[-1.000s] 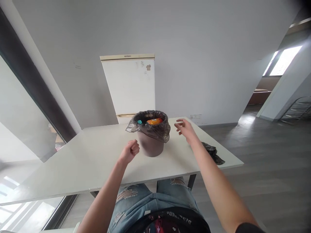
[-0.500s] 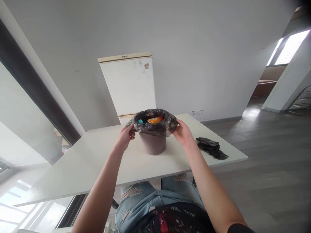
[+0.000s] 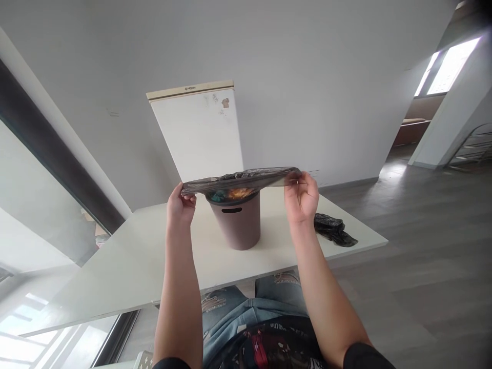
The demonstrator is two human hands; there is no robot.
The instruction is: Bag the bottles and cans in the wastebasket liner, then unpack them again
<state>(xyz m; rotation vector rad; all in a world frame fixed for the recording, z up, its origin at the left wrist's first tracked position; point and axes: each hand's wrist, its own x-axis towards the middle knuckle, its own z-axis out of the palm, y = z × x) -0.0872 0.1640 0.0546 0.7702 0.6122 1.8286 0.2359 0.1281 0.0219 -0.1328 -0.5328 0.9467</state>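
A thin black garbage bag (image 3: 242, 180) is stretched taut between my two hands above a mauve trash can (image 3: 240, 225). My left hand (image 3: 181, 206) grips the bag's edge at the left, and my right hand (image 3: 302, 197) pinches the other end at the right. The bag's lower part still lines the can, where orange and teal items show dimly through the film. The can stands upright on the white table (image 3: 180, 256), its slot-shaped handle hole facing me. What else lies inside is hidden by the bag.
A crumpled black plastic bag (image 3: 333, 229) lies on the table's right side. Behind the table stands a white refrigerator (image 3: 200, 133) against a grey wall (image 3: 307, 92). Dark grey flooring (image 3: 415, 246) extends to the right. The table's front edge is close to my legs.
Both hands have moved up and apart, pulling the bag's rim off the outside of the can and stretching it wide. The can's rim and handle hole now show.
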